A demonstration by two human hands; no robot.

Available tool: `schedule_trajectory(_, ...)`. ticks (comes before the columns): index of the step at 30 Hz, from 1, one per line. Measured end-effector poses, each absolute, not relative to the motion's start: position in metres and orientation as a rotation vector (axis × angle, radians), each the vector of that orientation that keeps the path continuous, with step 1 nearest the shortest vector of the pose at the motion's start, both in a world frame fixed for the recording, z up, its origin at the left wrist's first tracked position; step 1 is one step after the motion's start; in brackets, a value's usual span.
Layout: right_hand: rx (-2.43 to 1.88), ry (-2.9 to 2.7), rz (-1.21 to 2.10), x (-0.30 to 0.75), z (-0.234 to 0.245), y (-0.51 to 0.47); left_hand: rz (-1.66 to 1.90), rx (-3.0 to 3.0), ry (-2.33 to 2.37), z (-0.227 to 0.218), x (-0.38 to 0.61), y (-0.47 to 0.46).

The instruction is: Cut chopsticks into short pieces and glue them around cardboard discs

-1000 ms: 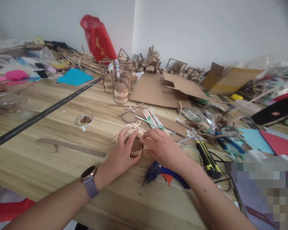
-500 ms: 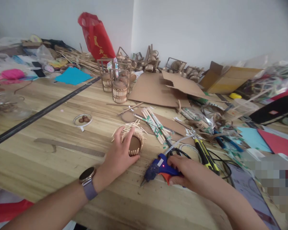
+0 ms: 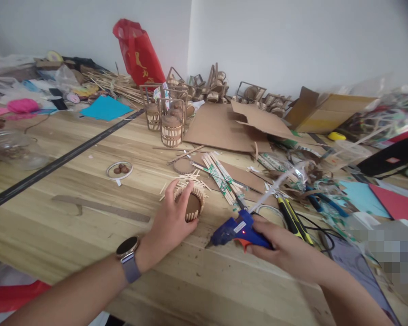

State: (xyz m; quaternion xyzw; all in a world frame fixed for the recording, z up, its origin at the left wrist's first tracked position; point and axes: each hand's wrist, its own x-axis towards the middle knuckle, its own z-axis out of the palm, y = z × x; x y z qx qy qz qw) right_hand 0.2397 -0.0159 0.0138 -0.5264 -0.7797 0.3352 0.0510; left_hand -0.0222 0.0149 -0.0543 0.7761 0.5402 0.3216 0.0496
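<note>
My left hand (image 3: 172, 222), with a watch on its wrist, curls its fingers and thumb around a small round basket (image 3: 193, 206) walled with short upright wooden sticks over a brown base. Just behind the basket, loose cut sticks (image 3: 196, 181) lie scattered. A blue hot glue gun (image 3: 238, 230) is gripped in my right hand (image 3: 268, 240), its red light lit and a clear glue stick rising from its back. Its nozzle points left and down, to the right of the basket and apart from it.
Paper-wrapped chopsticks (image 3: 221, 176) and a yellow-black utility knife (image 3: 294, 222) lie on the right. At the left is a white ring (image 3: 119, 170) around brown balls, beside a cardboard strip (image 3: 102, 208). Finished basket stacks (image 3: 172, 129) and cardboard sheets (image 3: 221, 127) stand behind.
My right hand has lifted the glue gun and shifted it slightly right. The left hand stays on the basket; the view has turned slightly.
</note>
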Motion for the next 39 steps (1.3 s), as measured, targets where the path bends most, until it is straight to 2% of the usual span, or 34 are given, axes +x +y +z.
schedule_trajectory(4, -1.626, -2.041, 0.915, 0.243, 0.007, -0.015, 0.983, 2.362, 1.644, -0.054, -0.023, 0.015)
schedule_trajectory(9, -1.563, -1.805, 1.027, 0.23, -0.002, -0.013, 0.982, 2.346, 1.637, -0.054, -0.022, 0.015)
schedule_trajectory(13, -1.481, -1.852, 1.07, 0.217, -0.007, -0.015, 0.973, 2.338, 1.641, -0.054, -0.022, 0.015)
schedule_trajectory(22, -1.515, -2.017, 0.874, 0.207, -0.024, -0.015, 0.968, 2.338, 1.636, -0.054, -0.024, 0.015)
schedule_trajectory(39, -1.475, -2.106, 0.758, 0.203, -0.032, -0.015, 0.954, 2.327, 1.648, -0.054, -0.023, 0.015)
